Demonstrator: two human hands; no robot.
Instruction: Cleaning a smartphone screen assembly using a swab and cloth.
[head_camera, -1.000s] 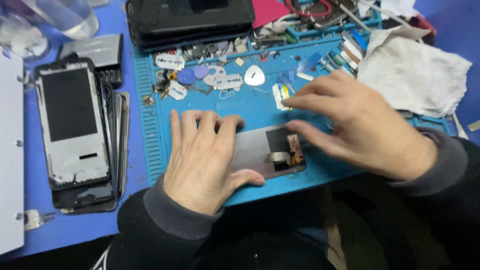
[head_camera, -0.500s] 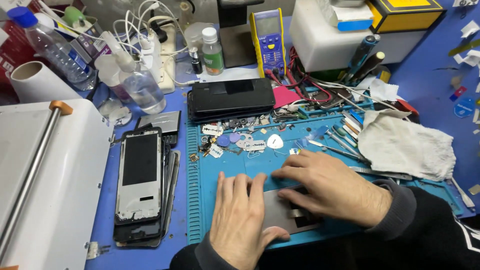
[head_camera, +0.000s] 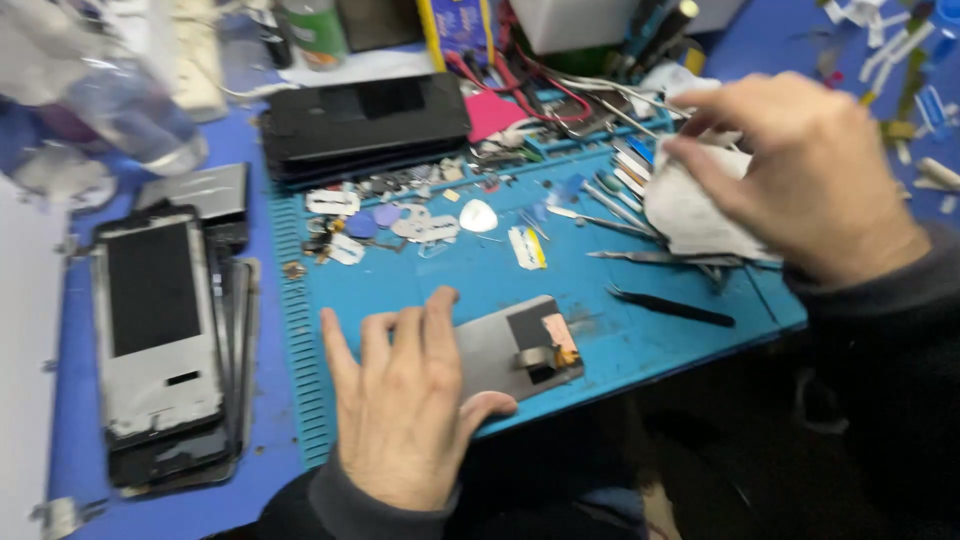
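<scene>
1. blue silicone work mat (head_camera: 480, 270) is covering the middle of the bench, sitting on a darker blue tabletop (head_camera: 70, 400); the surface is crowded, so any movement over it is best kept low and slow.
2. left hand (head_camera: 405, 410) is lying flat, fingers spread, pressing down one end of the grey phone panel (head_camera: 505, 345) at the near edge of the mat; holding it flat like this is keeping it from sliding.
3. right hand (head_camera: 800, 165) is closing around a crumpled white cloth (head_camera: 690, 210) at the far right of the mat, fingers curled on it; a firm bunch is advisable, clear of the tweezers (head_camera: 670, 305) lying just beside.
4. dismantled phone frames (head_camera: 160, 340) are lying stacked to the left, off the mat.
5. small picks and stickers (head_camera: 400, 220) are lying scattered at the back.
</scene>
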